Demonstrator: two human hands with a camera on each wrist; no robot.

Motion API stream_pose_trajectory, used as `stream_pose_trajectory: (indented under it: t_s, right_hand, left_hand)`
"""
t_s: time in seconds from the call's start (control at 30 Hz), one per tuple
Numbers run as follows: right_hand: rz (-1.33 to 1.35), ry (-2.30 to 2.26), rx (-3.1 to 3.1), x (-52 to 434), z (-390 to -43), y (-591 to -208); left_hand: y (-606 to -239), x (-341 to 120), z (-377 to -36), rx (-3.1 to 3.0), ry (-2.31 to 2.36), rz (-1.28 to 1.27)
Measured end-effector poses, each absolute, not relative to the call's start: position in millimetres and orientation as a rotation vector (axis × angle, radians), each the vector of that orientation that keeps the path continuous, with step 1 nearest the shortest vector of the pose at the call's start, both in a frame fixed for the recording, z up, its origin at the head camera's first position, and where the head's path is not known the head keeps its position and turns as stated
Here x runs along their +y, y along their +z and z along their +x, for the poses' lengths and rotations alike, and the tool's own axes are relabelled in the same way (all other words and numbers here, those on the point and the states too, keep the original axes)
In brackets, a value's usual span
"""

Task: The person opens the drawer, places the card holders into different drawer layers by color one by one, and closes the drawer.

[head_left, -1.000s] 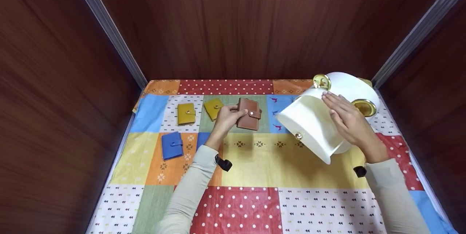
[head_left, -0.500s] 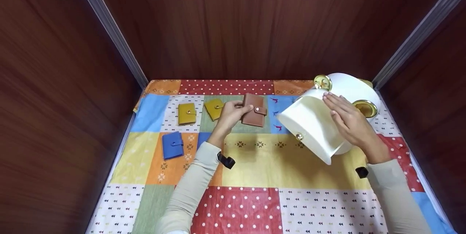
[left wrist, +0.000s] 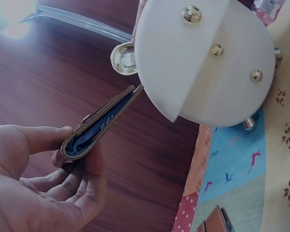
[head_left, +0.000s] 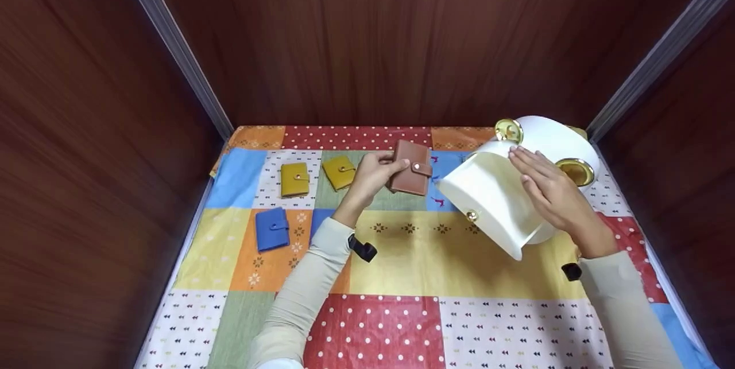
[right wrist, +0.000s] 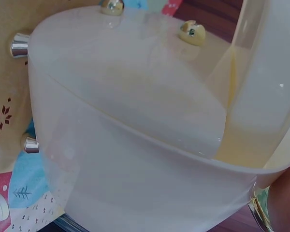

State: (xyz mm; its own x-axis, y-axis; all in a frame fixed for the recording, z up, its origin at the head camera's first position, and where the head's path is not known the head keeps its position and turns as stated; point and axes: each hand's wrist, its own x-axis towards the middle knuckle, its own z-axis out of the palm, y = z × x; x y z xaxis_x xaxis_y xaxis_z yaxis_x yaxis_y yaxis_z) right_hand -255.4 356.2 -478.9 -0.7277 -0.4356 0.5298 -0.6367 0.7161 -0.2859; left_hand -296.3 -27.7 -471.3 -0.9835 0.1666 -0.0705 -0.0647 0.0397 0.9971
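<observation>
Dark wood panels close in on three sides of a counter [head_left: 402, 323] covered by a patchwork cloth of dotted red, yellow, blue and orange squares. On its far left part lie two mustard card holders [head_left: 294, 179] side by side, and a blue card holder [head_left: 271, 229] sits nearer, on an orange square.

Since a second ago the brown wallet [head_left: 411, 175] has come up off the cloth and travelled to the right: the left hand [head_left: 373, 177] pinches it by one end, thumb on top and fingers curled underneath, its snap tab shut. It now hangs in the air just beside the lip of the white container [head_left: 505, 191], where before it lay over the green square in the middle. In the left wrist view its free end nearly meets the edge of the container's raised flap.

The right hand [head_left: 548, 191] has not shifted. It rests with fingers laid nearly straight across the top of the container, which stands tilted with its opening turned toward the left hand, gold studs showing along its side and gold fittings at the back.

Judging by that shift, the wallet is on its way into the open container, and only the last short stretch over the rim remains.
</observation>
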Motion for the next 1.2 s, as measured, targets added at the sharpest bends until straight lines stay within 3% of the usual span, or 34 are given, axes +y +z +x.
stream_pose_trajectory:
  t_s: [1.2]
  right_hand:
    - [0.805,0.642,-2.510,356,-254,-479]
  left_hand:
    - [-443,22,-302,1.994,2.107,0.251]
